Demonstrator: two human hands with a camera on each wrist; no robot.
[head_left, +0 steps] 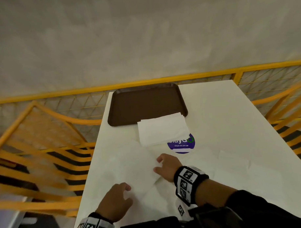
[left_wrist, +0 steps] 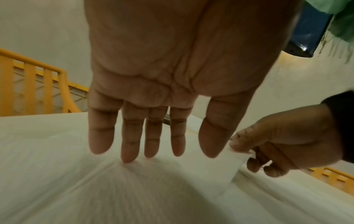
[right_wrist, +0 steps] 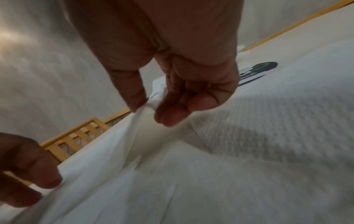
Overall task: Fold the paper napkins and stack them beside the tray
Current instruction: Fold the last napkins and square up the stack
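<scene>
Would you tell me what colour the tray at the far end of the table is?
Dark brown; the tray shows best in the head view.

Only readable text is on the round purple sticker (head_left: 181,143) stuck to the white table (head_left: 232,128), near the middle of the surface: small white line reads "Clean as you go". Larger white word above it is half covered by the stack of folded napkins (head_left: 162,130), so can't read it whole; a green ring sits at its end. Wristbands (head_left: 189,182) carry black-and-white coded squares, no letters.
</scene>
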